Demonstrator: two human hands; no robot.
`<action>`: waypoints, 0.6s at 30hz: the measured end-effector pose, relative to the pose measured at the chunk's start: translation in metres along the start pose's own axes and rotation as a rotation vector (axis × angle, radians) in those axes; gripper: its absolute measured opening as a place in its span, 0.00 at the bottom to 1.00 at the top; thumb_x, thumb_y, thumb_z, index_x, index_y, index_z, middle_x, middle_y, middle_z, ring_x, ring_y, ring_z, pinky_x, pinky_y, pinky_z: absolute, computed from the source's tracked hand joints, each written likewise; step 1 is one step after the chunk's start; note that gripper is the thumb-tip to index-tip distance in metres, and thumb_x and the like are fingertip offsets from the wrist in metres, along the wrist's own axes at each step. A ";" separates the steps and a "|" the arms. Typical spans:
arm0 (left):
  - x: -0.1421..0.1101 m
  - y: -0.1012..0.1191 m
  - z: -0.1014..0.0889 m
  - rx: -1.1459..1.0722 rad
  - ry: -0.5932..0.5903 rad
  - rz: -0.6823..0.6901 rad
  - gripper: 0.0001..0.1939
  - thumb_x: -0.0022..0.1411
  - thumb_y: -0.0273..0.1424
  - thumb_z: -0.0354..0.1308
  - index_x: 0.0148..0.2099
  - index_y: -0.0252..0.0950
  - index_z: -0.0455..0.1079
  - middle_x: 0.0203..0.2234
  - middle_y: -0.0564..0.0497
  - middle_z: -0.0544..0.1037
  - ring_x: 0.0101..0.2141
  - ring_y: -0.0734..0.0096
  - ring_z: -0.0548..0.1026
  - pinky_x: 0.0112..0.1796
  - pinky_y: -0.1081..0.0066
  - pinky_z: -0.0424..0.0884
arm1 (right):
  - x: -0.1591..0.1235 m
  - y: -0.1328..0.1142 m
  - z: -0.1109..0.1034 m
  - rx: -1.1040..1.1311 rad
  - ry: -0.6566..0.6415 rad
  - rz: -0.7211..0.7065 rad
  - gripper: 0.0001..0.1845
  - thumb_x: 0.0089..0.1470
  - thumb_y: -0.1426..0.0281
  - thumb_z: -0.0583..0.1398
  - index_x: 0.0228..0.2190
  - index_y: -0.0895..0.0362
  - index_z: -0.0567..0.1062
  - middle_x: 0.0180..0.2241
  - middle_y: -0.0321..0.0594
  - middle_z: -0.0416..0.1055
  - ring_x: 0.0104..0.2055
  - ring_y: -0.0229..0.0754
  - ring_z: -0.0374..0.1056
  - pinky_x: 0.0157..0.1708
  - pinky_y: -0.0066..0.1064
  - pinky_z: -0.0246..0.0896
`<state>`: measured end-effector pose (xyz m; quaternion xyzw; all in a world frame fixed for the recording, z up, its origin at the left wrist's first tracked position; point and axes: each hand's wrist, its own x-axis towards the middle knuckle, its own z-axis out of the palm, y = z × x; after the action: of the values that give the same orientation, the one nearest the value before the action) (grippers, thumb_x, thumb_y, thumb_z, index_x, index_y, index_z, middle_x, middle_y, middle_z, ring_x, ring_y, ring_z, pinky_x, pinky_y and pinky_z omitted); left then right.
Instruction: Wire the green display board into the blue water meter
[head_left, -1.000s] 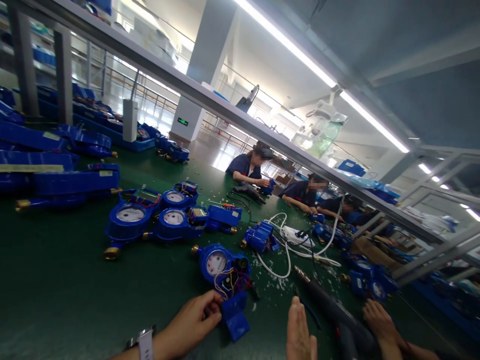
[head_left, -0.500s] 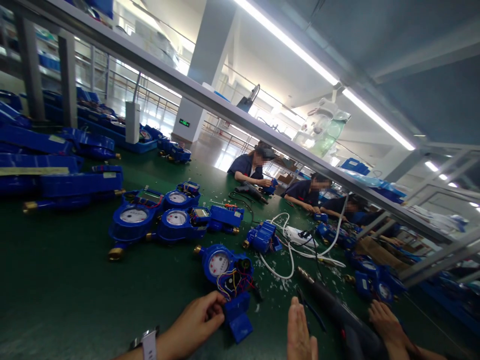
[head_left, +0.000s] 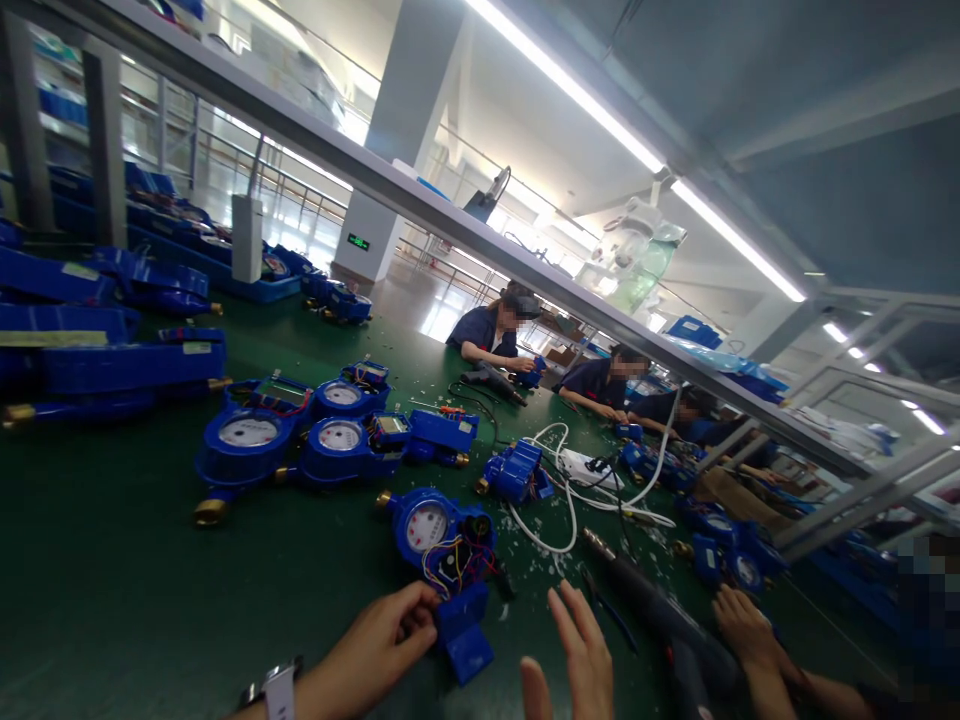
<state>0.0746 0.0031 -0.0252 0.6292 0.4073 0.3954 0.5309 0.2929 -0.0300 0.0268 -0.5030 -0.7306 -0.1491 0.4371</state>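
In front of me on the green bench lies a blue water meter (head_left: 426, 526) with a white dial and a brass fitting. Its electronics compartment is uncovered, showing red, yellow and white wires (head_left: 450, 572). A blue cover (head_left: 466, 640) hangs at its near side. My left hand (head_left: 390, 640), a watch on its wrist, is closed in a pinch on the wires beside that cover. My right hand (head_left: 574, 645) is raised to the right of the cover, open, thumb and fingers apart, with nothing in it. Dark pliers (head_left: 611, 612) and a black heat gun (head_left: 660, 610) lie beyond it.
A co-worker's hand (head_left: 746, 625) rests right of the heat gun. Further meters (head_left: 247, 440) stand to the left and behind. A white power strip (head_left: 589, 468) with cables lies ahead, among whitish scraps. A shelf rail (head_left: 420, 205) crosses overhead; other people sit across the bench.
My right hand has spread its fingers and shifted slightly left. The left hand keeps its pinch by the cover. The whole view has shifted a little.
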 end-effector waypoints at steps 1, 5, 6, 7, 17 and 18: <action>0.000 0.001 -0.001 0.002 -0.003 -0.004 0.14 0.62 0.39 0.53 0.43 0.34 0.69 0.34 0.48 0.76 0.36 0.65 0.73 0.38 0.70 0.67 | 0.004 0.011 -0.006 0.007 0.022 0.052 0.28 0.65 0.53 0.53 0.58 0.57 0.65 0.59 0.53 0.61 0.60 0.63 0.57 0.57 0.60 0.49; 0.000 -0.002 -0.002 -0.011 -0.022 -0.009 0.16 0.63 0.41 0.52 0.44 0.35 0.69 0.36 0.48 0.75 0.38 0.63 0.72 0.40 0.68 0.67 | 0.010 0.086 -0.037 0.074 0.048 0.648 0.44 0.51 0.41 0.57 0.58 0.60 0.65 0.63 0.48 0.55 0.65 0.58 0.49 0.63 0.47 0.46; 0.001 -0.003 -0.002 -0.018 -0.027 -0.009 0.16 0.63 0.42 0.52 0.44 0.35 0.69 0.35 0.48 0.75 0.38 0.63 0.72 0.40 0.68 0.67 | 0.007 0.108 -0.046 0.064 0.046 0.778 0.50 0.48 0.38 0.56 0.60 0.62 0.63 0.63 0.50 0.55 0.65 0.59 0.50 0.64 0.47 0.46; 0.001 -0.005 -0.002 -0.025 -0.034 -0.012 0.17 0.63 0.43 0.52 0.44 0.35 0.69 0.35 0.48 0.75 0.38 0.62 0.72 0.40 0.68 0.67 | 0.003 0.130 -0.054 0.051 0.057 0.875 0.56 0.44 0.35 0.56 0.59 0.67 0.62 0.62 0.57 0.56 0.63 0.62 0.52 0.63 0.48 0.46; 0.005 -0.012 -0.001 -0.016 0.009 -0.073 0.21 0.61 0.49 0.54 0.44 0.35 0.69 0.35 0.48 0.74 0.37 0.61 0.71 0.39 0.67 0.66 | -0.030 0.250 -0.090 0.151 0.095 1.326 0.54 0.35 0.46 0.67 0.54 0.71 0.66 0.61 0.65 0.56 0.64 0.62 0.51 0.64 0.45 0.42; 0.005 -0.011 -0.001 -0.018 0.013 -0.082 0.22 0.60 0.49 0.54 0.43 0.35 0.69 0.35 0.48 0.75 0.37 0.61 0.71 0.40 0.66 0.66 | -0.030 0.255 -0.089 0.186 0.093 1.355 0.47 0.40 0.51 0.68 0.53 0.70 0.67 0.60 0.63 0.58 0.62 0.61 0.55 0.63 0.46 0.46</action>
<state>0.0750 0.0095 -0.0356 0.6047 0.4323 0.3812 0.5497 0.5608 0.0082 -0.0020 -0.8026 -0.2447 0.1993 0.5061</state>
